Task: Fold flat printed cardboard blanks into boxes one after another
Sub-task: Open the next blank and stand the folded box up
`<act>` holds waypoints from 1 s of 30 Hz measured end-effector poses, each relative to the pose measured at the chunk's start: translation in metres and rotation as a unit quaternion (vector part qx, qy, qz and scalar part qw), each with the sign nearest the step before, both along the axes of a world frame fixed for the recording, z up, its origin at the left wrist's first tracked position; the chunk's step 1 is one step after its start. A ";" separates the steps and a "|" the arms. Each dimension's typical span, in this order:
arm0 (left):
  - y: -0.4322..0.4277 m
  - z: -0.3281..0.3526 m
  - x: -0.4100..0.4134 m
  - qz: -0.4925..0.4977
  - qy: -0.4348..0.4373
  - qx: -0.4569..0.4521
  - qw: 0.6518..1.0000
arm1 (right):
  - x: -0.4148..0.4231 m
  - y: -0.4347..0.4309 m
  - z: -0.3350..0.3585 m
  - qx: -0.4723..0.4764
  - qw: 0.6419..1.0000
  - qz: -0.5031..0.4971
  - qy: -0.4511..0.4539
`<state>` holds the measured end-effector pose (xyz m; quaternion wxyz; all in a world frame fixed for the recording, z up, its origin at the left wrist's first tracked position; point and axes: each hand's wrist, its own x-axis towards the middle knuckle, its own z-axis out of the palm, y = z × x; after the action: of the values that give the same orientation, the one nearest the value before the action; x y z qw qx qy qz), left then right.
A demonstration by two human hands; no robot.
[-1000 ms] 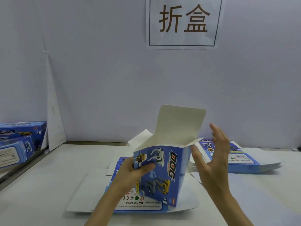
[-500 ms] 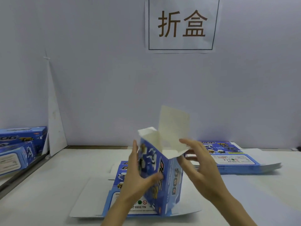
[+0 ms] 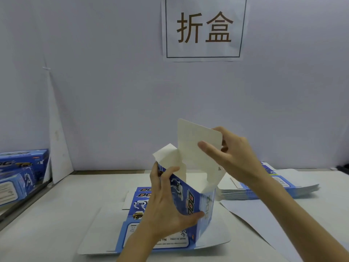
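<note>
Here the bench [image 3: 66, 214] carries a stack of flat blanks [image 3: 294, 188] toward its far right edge, one opened-out blank [image 3: 105, 229] lying at the near middle, and finished boxes [image 3: 20, 167] piled at the left edge. The half-formed box [image 3: 190, 203] stands upright over the lying blank with its top open; whether it rests on the blank I cannot tell. Its tall lid flap [image 3: 192, 148] rises at the back, and a small dust flap [image 3: 166, 157] sticks up on the left. The left hand [image 3: 166, 210] grips the box body, thumb across the printed front. The right hand [image 3: 232, 159] pinches the lid flap's upper right edge. The step looks like closing the top. Next, the dust flap likely needs pushing inward, then the lid bending forward and tucking in, with the body held square.
</note>
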<state>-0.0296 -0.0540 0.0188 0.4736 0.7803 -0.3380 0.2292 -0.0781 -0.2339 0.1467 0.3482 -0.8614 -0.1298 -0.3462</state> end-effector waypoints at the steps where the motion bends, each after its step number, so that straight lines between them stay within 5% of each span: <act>1: 0.001 0.002 0.000 -0.010 0.000 0.000 1.000 | 0.004 -0.001 0.003 -0.006 1.000 -0.022 -0.017; 4: 0.003 0.004 0.000 -0.019 0.010 0.001 1.000 | 0.022 -0.005 0.004 0.019 0.998 -0.045 -0.028; 6: 0.004 0.003 0.000 -0.020 0.023 -0.004 1.000 | 0.035 -0.013 -0.006 0.160 0.986 -0.026 0.035; 9: 0.002 0.002 0.000 -0.025 0.033 -0.007 0.999 | 0.046 -0.024 -0.040 0.385 0.902 -0.067 0.184; 12: -0.001 0.002 -0.001 -0.012 0.047 -0.006 0.999 | 0.046 -0.017 -0.094 0.470 0.796 -0.070 0.374; 14: -0.002 0.002 -0.001 -0.011 0.052 0.001 0.999 | 0.042 -0.007 -0.108 0.477 0.777 -0.043 0.409; 20: 0.006 0.000 0.000 -0.004 0.054 0.024 0.998 | 0.042 -0.014 -0.048 0.425 0.829 -0.028 0.361; 24: 0.005 0.000 0.000 -0.010 0.063 0.034 0.997 | 0.044 -0.022 -0.017 0.294 0.927 -0.029 0.232; 30: 0.000 0.002 -0.002 -0.007 0.062 0.034 0.997 | 0.051 -0.019 -0.015 0.104 0.991 -0.077 0.025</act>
<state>-0.0314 -0.0544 0.0210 0.4687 0.8063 -0.3206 0.1656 -0.0271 -0.2526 0.1319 0.4110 -0.8366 -0.0173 -0.3619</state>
